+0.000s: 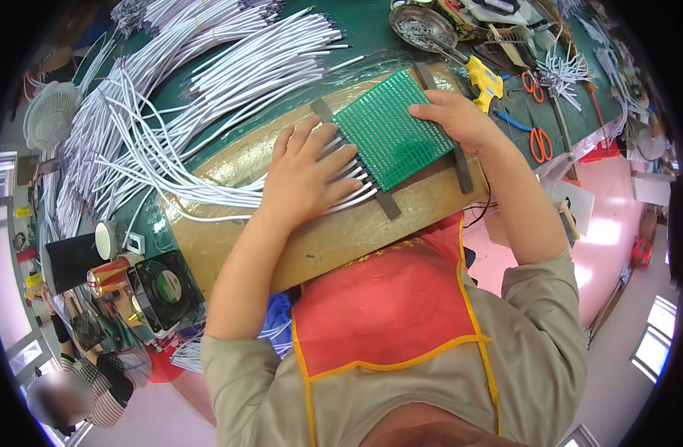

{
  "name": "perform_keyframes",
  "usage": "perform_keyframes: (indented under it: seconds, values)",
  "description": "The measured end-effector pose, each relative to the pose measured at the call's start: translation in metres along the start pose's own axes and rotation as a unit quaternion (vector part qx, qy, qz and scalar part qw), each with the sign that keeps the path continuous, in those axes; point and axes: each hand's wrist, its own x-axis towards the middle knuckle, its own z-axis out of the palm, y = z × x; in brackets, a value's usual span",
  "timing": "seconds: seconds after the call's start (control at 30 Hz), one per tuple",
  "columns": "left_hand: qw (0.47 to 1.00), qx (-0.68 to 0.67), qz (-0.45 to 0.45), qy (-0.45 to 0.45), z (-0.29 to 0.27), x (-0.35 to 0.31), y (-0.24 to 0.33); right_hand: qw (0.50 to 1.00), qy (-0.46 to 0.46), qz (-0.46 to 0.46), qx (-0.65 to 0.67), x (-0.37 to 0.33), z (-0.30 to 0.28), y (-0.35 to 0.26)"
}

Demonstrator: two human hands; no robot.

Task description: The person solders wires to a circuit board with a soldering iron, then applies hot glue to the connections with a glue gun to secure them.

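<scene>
A green circuit board panel (390,123) with rows of pale pads lies tilted on a brown work board (312,257), across two dark strips (464,171). My right hand (468,123) grips its upper right edge, thumb on top and fingers hidden beneath. Several white cables (222,197) run in from the left and meet the panel's left edge with their dark ends. Over those cables my left hand (304,175) lies with fingers spread, fingertips close to that edge. Whether the cable ends are fixed to the panel I cannot tell.
Large bundles of white cables (259,59) cover the green table's far left. A metal pan (423,30), a yellow glue gun (484,83) and orange-handled scissors (540,145) lie at the right. A black fan (163,290) and a can (109,277) stand left. Another person (96,387) is at lower left.
</scene>
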Motion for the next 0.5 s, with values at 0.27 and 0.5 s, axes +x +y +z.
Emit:
perform_keyframes:
  seconds: [0.27, 0.5]
  values:
    - [1.0, 0.011, -0.007, 0.002, 0.0041, -0.0021, -0.0007, 0.999, -0.008, 0.011, 0.044, -0.0015, 0.0017, -0.0016]
    - [1.0, 0.007, -0.008, 0.002, 0.0061, -0.0032, -0.0015, 1.0, -0.011, -0.018, -0.021, -0.0024, 0.001, -0.0062]
